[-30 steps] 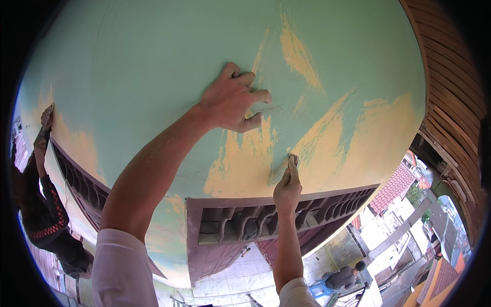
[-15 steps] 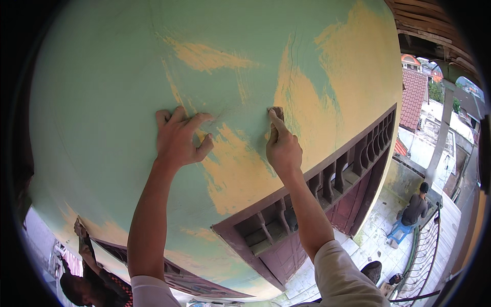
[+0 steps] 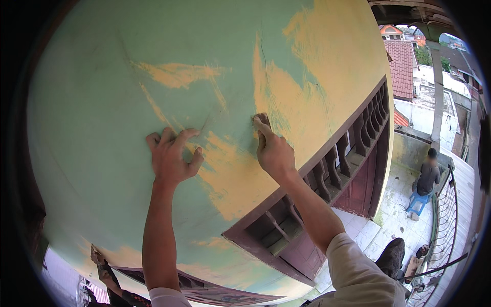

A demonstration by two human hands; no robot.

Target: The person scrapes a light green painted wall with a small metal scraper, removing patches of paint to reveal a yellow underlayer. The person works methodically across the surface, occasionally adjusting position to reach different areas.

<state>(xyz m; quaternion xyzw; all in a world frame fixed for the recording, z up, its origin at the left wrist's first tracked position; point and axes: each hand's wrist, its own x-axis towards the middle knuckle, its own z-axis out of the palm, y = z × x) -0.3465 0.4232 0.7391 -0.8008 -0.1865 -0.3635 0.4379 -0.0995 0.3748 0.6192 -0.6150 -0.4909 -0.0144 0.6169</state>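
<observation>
A green-painted wall (image 3: 97, 133) fills most of the view, with ragged yellow patches (image 3: 232, 176) showing through the green. My left hand (image 3: 172, 159) rests on the wall left of the largest middle patch, fingers spread and fingertips touching the surface; it holds nothing. To its right, my right hand (image 3: 276, 157) grips a small scraper (image 3: 262, 120) with a flat, brownish blade. The index finger lies along the scraper, which is against the wall beside a yellow area. My palm and curled fingers hide its lower part.
Below my right forearm, a dark brown wooden vent frame (image 3: 335, 161) runs above reddish-brown doors (image 3: 355, 194). At right, a person (image 3: 428, 176) sits on a blue stool (image 3: 418, 203) near a curved metal railing (image 3: 452, 220). Another person's hand (image 3: 106, 278) works at the wall lower left.
The view has turned, so the wall markings sit further left and the tiled floor shows more. The scraper is tilted more. The co-worker's head at lower left has mostly dropped out of view.
</observation>
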